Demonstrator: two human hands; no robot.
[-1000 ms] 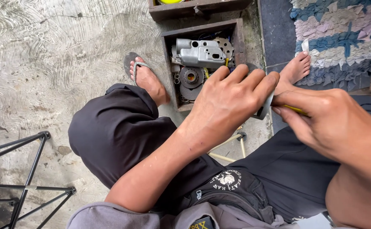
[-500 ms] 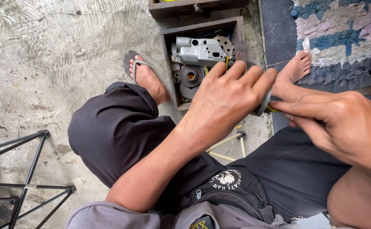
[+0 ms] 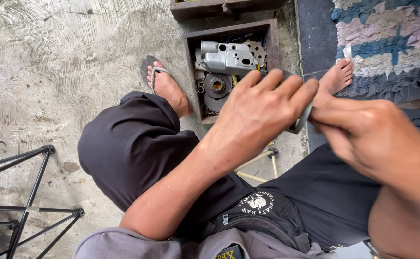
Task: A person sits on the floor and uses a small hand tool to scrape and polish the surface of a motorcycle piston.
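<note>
My left hand (image 3: 263, 110) is shut over a flat grey metal part (image 3: 305, 120), of which only a curved edge shows under the fingertips. My right hand (image 3: 373, 139) is blurred, and its pinched fingers press against that edge from the right. The fingers hide the thin yellow tool it held a moment ago. Both hands hover above my knees, just in front of an open wooden box (image 3: 191, 72) on the floor. In the box lie a grey cast metal housing (image 3: 227, 57) and a round toothed disc (image 3: 217, 85).
My left foot in a flip-flop (image 3: 167, 88) rests on the concrete beside the box. The bare right foot (image 3: 337, 76) is on a patchwork rug (image 3: 383, 43). A black metal frame (image 3: 27, 206) stands at the lower left. Another wooden box (image 3: 219, 8) lies beyond, and pale stool legs (image 3: 255, 163) show below.
My right hand has moved left and closed against the part's edge, so the yellow tool no longer shows. My left hand keeps its grip with little shift.
</note>
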